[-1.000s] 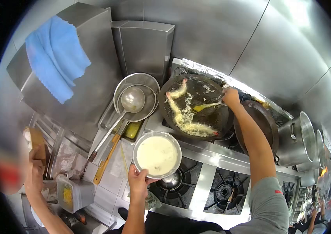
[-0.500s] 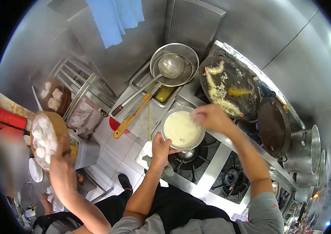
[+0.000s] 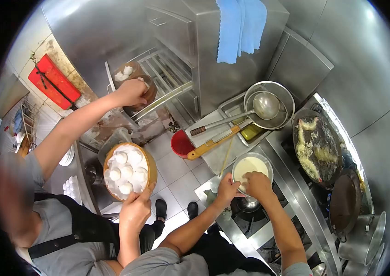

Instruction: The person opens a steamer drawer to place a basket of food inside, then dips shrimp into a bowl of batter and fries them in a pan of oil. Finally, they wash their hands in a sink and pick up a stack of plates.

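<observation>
My left hand [image 3: 228,189] is closed on the near left side of a round bowl [image 3: 269,166] of pale, creamy batter [image 3: 250,165]. The fingers of my right hand [image 3: 256,184] are bent and dip into the batter at the bowl's near side; their tips are hidden, so whatever they pinch cannot be made out. To the right of the bowl, battered prawns [image 3: 302,145] with reddish tails lie along the left side of a dark round pan [image 3: 334,172] of oil. Yellowish bits of batter [image 3: 326,154] float beside them.
At my left, a co-worker's hand [image 3: 135,212] holds a round wooden steamer [image 3: 152,168] of white buns [image 3: 126,171]; their other hand [image 3: 133,92] reaches to steamers on a metal rack [image 3: 169,99]. A ladle [image 3: 266,106] rests in a strainer [image 3: 289,99]. Pots [image 3: 363,239] stand at the right.
My view has swung left. My right hand has come down from above the bowl's right edge into the batter. The co-worker's steamer is lower, and their other arm now reaches the rack.
</observation>
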Demonstrator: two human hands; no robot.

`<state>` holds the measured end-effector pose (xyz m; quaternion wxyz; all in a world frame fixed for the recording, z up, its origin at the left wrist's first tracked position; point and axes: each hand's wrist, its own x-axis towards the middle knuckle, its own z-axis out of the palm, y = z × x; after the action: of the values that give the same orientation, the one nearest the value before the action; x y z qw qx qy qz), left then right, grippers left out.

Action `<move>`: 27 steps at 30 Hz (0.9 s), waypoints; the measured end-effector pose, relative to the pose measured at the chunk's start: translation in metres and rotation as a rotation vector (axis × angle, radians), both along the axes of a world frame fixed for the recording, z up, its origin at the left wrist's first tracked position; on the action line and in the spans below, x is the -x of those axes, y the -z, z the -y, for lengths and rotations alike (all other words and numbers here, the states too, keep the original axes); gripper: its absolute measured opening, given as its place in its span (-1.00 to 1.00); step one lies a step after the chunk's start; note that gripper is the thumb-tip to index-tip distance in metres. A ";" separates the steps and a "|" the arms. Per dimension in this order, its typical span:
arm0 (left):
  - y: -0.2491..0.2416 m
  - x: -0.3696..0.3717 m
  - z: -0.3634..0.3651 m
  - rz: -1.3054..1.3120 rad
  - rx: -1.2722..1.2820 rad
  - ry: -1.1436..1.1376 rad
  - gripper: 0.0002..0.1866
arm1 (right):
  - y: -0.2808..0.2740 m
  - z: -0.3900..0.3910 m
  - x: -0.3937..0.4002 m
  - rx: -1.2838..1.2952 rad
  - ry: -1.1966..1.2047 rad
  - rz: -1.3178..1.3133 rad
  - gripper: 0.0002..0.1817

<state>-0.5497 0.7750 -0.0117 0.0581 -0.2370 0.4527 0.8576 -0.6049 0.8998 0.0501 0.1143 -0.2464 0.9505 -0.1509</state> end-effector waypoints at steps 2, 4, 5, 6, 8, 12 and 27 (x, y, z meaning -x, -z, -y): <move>0.005 -0.001 0.001 0.009 0.003 -0.005 -0.87 | 0.001 -0.001 -0.002 0.025 0.008 0.013 -0.70; 0.011 0.000 0.000 0.000 0.018 -0.016 -0.86 | -0.003 0.000 -0.002 0.008 0.017 0.021 -0.71; 0.010 -0.001 0.001 -0.004 0.033 -0.031 -0.86 | -0.004 -0.001 -0.001 0.011 0.016 0.025 -0.71; 0.010 -0.004 0.001 0.006 0.036 -0.030 -0.86 | -0.004 -0.004 -0.001 0.022 0.023 0.014 -0.72; 0.006 -0.002 0.004 0.009 0.028 -0.015 -0.86 | -0.010 -0.007 0.001 0.031 0.046 0.001 -0.73; -0.001 -0.002 0.003 -0.024 -0.014 -0.012 -0.86 | -0.015 -0.016 0.006 0.055 0.078 -0.002 -0.75; 0.007 0.004 0.000 0.030 0.034 0.017 -0.86 | -0.017 -0.028 0.013 0.170 0.119 -0.002 -0.75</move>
<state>-0.5536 0.7748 -0.0183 0.0681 -0.2469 0.4684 0.8456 -0.6181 0.9276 0.0670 0.0827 -0.1986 0.9473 -0.2373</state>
